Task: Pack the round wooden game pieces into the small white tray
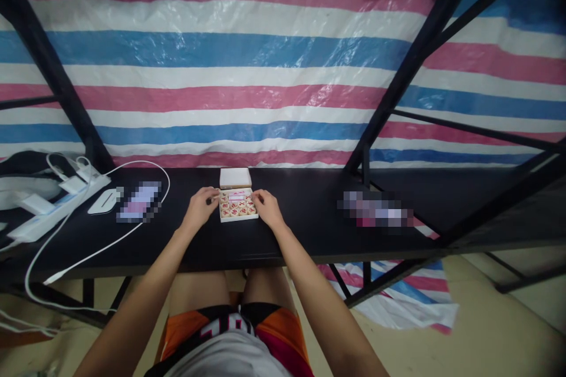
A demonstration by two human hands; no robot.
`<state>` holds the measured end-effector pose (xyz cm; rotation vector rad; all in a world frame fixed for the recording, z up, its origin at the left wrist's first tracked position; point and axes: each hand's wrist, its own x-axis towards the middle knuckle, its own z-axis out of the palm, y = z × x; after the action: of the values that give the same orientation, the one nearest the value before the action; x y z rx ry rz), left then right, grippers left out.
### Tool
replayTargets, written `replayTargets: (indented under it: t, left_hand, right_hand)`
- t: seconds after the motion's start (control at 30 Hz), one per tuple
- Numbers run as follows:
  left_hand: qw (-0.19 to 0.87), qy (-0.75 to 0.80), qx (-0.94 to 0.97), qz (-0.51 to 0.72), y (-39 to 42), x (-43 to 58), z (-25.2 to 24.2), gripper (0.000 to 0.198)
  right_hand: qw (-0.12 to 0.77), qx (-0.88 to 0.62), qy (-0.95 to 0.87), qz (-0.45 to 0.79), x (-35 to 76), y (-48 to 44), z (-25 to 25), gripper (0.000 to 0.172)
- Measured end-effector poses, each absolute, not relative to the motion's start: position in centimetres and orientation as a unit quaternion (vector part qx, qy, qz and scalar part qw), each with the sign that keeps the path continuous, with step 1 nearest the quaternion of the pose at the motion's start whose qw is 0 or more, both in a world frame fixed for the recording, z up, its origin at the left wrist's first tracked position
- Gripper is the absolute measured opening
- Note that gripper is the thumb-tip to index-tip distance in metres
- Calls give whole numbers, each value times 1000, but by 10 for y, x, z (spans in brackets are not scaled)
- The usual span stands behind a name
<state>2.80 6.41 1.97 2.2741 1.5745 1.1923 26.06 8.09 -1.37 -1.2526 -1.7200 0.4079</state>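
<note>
A small white box (239, 218) of Chinese chess pieces stands on the black table in front of me. Round pale pieces (234, 212) with red characters lie in it, and a pink-and-white slip (239, 196) shows near its far side. My left hand (201, 207) is closed at the box's left edge, fingers curled against it. At the right edge, the fingers of my right hand (266, 208) are likewise bent onto the rim. Directly behind the box is its white lid (235, 177).
On the left lie a white power strip (48, 212) with plugs and cables, a white flat device (102, 201) and a blurred phone-like object (139, 202). A blurred item (375, 209) is at the right. Black metal posts (380, 106) frame the striped sheet (239, 53) behind.
</note>
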Motion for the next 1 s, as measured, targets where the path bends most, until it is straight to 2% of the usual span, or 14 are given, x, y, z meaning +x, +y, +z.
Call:
replayTargets:
  t: [0.3,0.83,1.0]
  left_hand:
    - [96,469,840,255,93,66,32,19]
    - [91,427,842,316,82,55,13,31]
    - [91,430,848,296,83,55,8,37]
  right_hand:
    - [470,-509,-701,172,261,78,-11,17]
    - [469,-506,-704,166,261,80,-13,18]
    - [468,-509,-703,167,261,80,-13,18]
